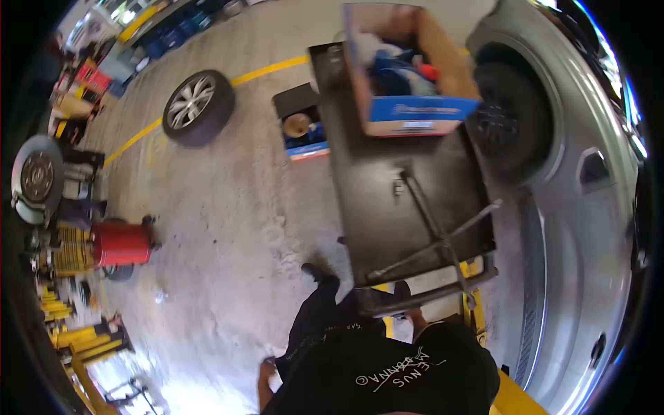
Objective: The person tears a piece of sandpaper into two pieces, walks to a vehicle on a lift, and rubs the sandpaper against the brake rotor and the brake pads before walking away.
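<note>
My left hand (267,368) hangs low beside my body, near the black clothing; its fingers are too small and blurred to read. Just below the near edge of a dark metal cart (373,228) is my right hand (417,319), partly hidden, so its grip does not show. On the cart top lies a four-way lug wrench (443,238), one arm reaching over the near handle bar. A small metal piece (398,187), perhaps a socket, sits by the wrench's far end. An open cardboard box (415,123) with mixed items stands at the cart's far end.
A silver vehicle (588,235) with a wheel (498,114) stands close on the right. Left of the cart, a smaller box (308,152) and a loose wheel (200,107) rest on the concrete floor. A red tank (121,243) and yellow equipment line the left side.
</note>
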Demonstrator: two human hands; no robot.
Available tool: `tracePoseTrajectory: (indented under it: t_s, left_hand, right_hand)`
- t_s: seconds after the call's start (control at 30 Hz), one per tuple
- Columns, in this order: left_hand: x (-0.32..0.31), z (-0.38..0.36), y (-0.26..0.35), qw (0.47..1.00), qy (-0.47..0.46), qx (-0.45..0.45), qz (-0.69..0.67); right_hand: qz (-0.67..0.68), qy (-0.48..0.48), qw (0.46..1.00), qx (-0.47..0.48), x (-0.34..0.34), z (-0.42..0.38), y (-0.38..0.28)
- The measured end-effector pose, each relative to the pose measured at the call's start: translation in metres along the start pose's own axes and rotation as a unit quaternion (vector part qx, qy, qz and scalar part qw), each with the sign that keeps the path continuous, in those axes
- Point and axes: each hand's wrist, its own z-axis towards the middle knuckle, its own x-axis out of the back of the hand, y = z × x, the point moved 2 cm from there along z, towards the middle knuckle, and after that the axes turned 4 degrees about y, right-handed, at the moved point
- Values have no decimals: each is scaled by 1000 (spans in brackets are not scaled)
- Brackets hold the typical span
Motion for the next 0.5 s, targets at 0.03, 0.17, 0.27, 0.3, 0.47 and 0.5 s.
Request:
tracePoseTrajectory:
  t_s: [0.03, 0.17, 0.27, 0.3, 0.47, 0.5]
  left_hand:
    - [9, 31, -30, 990, 70, 98, -74]
    - [171, 96, -13, 904, 168, 333, -207]
    - [243, 152, -25, 897, 202, 346, -188]
    - [259, 174, -22, 904, 198, 331, -184]
    - [294, 278, -11, 945, 80, 241, -205]
    - [298, 308, -11, 946, 61, 221, -227]
  right_hand:
    - [-7, -11, 1000, 25, -6, 24, -18]
    - [-18, -140, 970, 199, -54, 73, -139]
    - [-24, -196, 938, 286, -74, 126, -244]
    - [-28, -213, 927, 308, -81, 140, -278]
    - [-55, -268, 927, 258, -65, 145, -365]
    - [-53, -266, 934, 233, -63, 153, -378]
